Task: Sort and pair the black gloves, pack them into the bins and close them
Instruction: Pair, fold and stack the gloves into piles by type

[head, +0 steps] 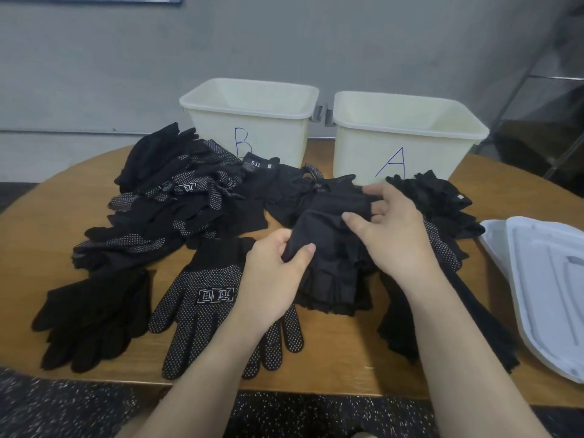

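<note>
1. Head view, writing: the left cream plastic bin is showing a handwritten blue "B"; the right bin is showing "A". A cuff tag is reading "5.11".
2. A dotted glove, lying flat on the wooden bench, is bearing a boxed white logo that cannot be read.
3. The left hand and right hand are gripping a plain knit fingerless glove with curled fingers, above the bench centre.
4. Plain and dotted gloves are lying heaped in front of bin B.
5. White moulded lids are resting at the right.
</note>
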Motion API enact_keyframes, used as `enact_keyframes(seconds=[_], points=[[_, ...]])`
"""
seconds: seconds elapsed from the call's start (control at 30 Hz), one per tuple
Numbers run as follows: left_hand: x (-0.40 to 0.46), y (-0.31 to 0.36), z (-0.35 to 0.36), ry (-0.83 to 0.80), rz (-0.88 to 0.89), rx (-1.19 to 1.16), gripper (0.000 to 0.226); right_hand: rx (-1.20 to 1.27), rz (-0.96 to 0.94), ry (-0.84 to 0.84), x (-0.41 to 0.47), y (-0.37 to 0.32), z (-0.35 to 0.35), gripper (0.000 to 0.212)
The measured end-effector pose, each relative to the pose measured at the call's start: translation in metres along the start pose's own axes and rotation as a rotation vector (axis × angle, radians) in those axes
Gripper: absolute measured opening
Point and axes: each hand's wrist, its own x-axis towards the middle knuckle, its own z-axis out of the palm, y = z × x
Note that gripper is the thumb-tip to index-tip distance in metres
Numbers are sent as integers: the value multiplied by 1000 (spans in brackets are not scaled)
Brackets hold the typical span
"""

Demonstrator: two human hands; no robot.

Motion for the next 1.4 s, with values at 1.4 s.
enact_keyframes(seconds=[1.4], points=[[-11, -18, -1, -28, 288, 964, 56, -351, -357, -134, -40, -1, 47, 39]])
